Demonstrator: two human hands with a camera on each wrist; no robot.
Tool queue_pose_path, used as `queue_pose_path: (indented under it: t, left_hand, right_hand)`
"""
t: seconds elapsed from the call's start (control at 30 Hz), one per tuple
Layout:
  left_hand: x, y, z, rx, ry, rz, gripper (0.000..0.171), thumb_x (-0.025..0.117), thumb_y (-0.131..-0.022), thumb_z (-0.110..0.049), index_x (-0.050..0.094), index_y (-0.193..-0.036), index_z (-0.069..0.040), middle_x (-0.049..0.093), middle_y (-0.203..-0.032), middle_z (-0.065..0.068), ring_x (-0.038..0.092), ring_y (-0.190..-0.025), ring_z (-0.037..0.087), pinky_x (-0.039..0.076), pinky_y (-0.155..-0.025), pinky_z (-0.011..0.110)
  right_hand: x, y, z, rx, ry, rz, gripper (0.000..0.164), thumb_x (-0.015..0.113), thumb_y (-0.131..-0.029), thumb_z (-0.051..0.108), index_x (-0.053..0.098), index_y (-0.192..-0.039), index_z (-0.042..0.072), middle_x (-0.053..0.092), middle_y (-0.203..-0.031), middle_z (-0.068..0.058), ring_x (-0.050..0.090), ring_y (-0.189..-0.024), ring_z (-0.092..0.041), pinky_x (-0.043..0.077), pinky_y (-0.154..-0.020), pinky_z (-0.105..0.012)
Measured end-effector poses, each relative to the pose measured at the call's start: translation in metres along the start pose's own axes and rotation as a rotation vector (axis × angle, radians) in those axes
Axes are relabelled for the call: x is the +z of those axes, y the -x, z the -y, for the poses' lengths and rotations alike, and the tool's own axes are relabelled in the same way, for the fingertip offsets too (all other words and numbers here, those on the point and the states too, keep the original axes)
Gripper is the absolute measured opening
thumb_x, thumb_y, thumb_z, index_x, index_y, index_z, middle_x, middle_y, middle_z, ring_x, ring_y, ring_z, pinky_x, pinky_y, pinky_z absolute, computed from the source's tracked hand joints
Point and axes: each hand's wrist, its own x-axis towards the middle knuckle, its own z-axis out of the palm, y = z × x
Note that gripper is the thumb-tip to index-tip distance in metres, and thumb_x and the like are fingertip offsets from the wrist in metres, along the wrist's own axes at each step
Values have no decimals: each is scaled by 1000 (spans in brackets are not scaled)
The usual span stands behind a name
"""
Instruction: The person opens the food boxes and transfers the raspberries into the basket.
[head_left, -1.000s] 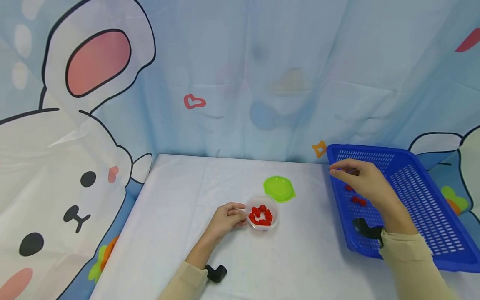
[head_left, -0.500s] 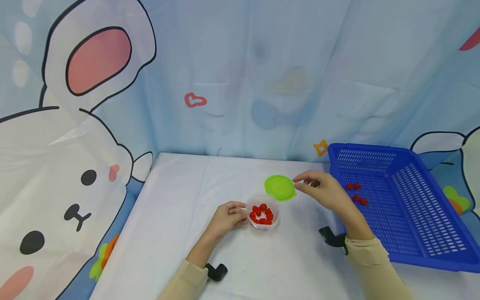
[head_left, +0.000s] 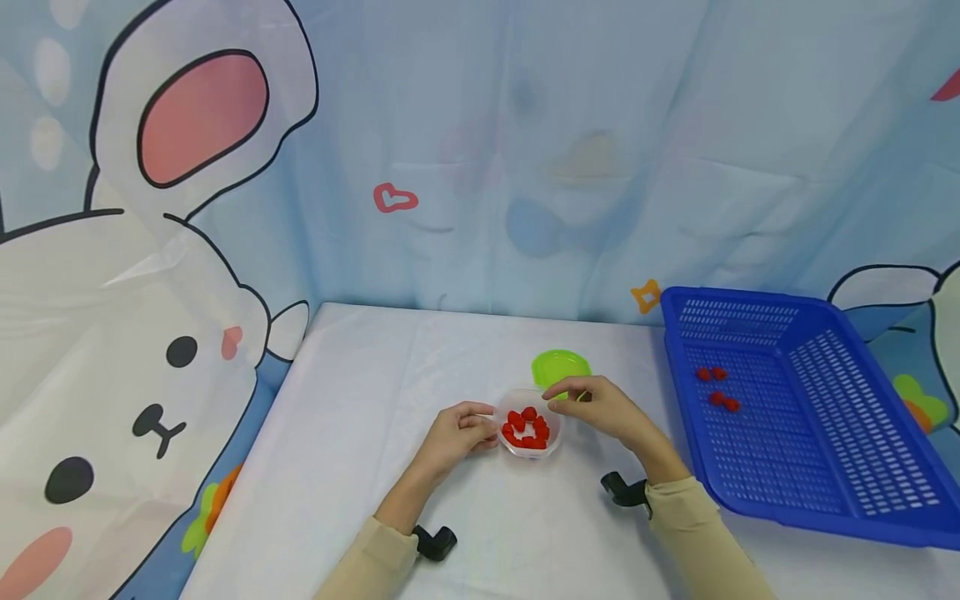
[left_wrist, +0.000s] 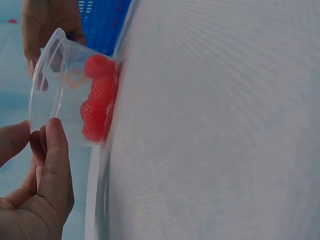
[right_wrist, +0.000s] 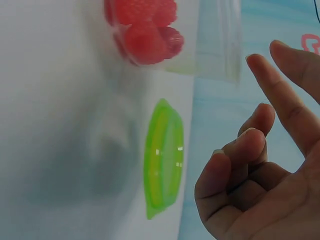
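Near the centre of the frame, on the white tabletop (head_left: 375, 375), stands a clear tub (head_left: 528, 453) with red raspberries (head_left: 517, 422) at its bottom; the left hand (head_left: 450, 435) holds its left side, fingers curved against rim and wall; the right hand (head_left: 597, 406) hovers at the upper-right rim – its fingers spread apart; that hand partly covers a green lid (head_left: 555, 364); at the frame's right, a blue basket (head_left: 780, 479) holds more red berries (head_left: 717, 399).

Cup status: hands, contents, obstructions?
Left hand holds cup by rim. Right hand beside it, looks empty. Cup upright, red berries inside. Green lid beyond, apparently not blocking.
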Motion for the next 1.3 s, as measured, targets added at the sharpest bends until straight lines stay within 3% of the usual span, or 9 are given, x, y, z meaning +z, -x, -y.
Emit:
queue_pose_path:
  t: [0.13,0.3,0.47,0.8,1.07,1.3]
  left_hand:
    - [0,0,0,1,5,-2,36,66,-95,0,56,-127,13,70,-95,13,70,-84,20,60,-84,37]
    - [0,-1,0,4,11,3,35,65,-96,1,55,-127,13,70,-97,14,70,-85,20,59,-84,37]
    - [1,-1,1,-2,10,2,36,66,-95,1,56,-127,13,70,-95,11,71,-85,21,59,-84,38]
    - [0,-1,0,-5,5,-10,36,67,-94,0,56,-126,12,70,-94,11,71,-86,24,60,-83,38]
    - [0,-1,0,-7,3,-4,35,67,-94,-1,57,-126,11,70,-94,11,71,-87,25,59,-84,39]
    - [0,0,0,-8,13,-5,34,67,-94,0,58,-125,10,69,-94,11,71,-85,22,59,-84,40]
  right_hand:
    - [6,-5,-6,-22,-16,70,20,73,-92,18,77,-108,8,56,-83,-7,49,-81,-27,44,-65,-31]
    - [11,-12,-11,-101,-28,226,18,67,-92,9,76,-107,4,66,-89,-5,50,-82,-25,41,-68,-31]
    - [14,-19,-11,-156,-30,339,14,69,-88,4,78,-100,5,66,-87,-7,51,-83,-24,40,-66,-29]
    - [18,-33,-7,-201,95,429,15,73,-80,-2,80,-87,10,70,-84,0,54,-87,-23,46,-68,-28]
    - [19,-38,-2,-171,215,457,10,79,-77,2,77,-80,11,62,-74,7,50,-82,-21,40,-63,-27]
    - [19,-39,1,-94,247,454,13,82,-78,6,73,-76,16,57,-90,-2,44,-95,-24,44,-71,-34]
